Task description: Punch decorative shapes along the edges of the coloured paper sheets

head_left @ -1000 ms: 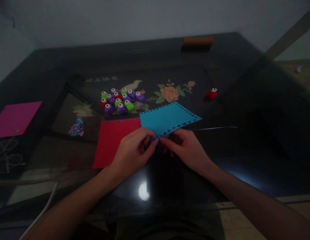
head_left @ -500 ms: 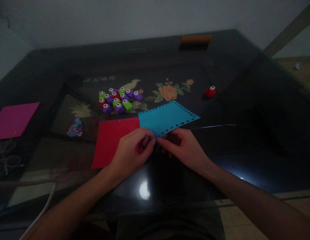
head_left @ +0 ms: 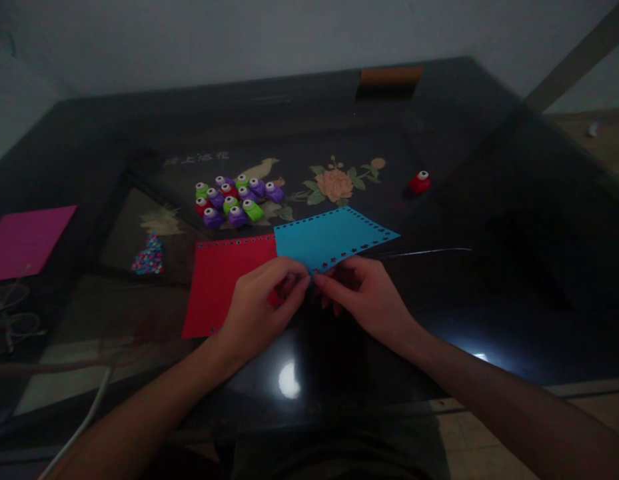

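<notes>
Both hands, fingers nearly closed, pinch blue paper.

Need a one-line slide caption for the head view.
Left hand and right hand at the near edge of a punched blue paper sheet, red punched paper sheet alongside.

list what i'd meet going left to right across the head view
Flat magenta paper sheet → small heap of multicoloured bits → red paper sheet with punched holes → blue paper sheet with punched edges → lone red white-topped punch
</notes>
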Demonstrator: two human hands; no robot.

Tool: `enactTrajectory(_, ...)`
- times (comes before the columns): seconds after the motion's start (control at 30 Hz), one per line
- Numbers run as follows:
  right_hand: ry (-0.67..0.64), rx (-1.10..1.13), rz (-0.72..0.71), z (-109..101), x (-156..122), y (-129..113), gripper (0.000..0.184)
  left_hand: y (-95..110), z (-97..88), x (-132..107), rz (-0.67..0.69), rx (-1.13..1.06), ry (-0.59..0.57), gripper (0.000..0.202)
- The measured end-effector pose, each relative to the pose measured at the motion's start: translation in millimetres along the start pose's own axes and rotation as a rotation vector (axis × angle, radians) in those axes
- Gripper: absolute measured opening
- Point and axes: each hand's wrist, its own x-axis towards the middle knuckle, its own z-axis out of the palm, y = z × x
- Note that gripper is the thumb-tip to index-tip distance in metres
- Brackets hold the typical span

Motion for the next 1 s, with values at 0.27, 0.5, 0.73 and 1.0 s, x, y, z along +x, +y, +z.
enactTrajectory(0.27,0.024,0.119,0.001,3.7,-1.0,3.2,0.029,-0.6,1.2,-1.6,-0.012,-0.006,0.040,0.009)
enactTrajectory(0.5,0.021,0.135,0.006,4.4,-1.8,2.8,0.025,0.1,2.1,-1.0,-0.075,-0.039,0.050,0.008)
enactTrajectory(0.73,0.087,0.131,-0.042,-2.1,1.4,1.2,0.022,-2.6,-1.3,-1.7,-0.130,-0.186,0.111,0.006)
enactTrajectory(1.0,0.338,0.184,-0.170,-20.1,10.1,-5.4,0.014,-11.6,-0.7,1.4,-0.180,-0.248,0.153,0.004)
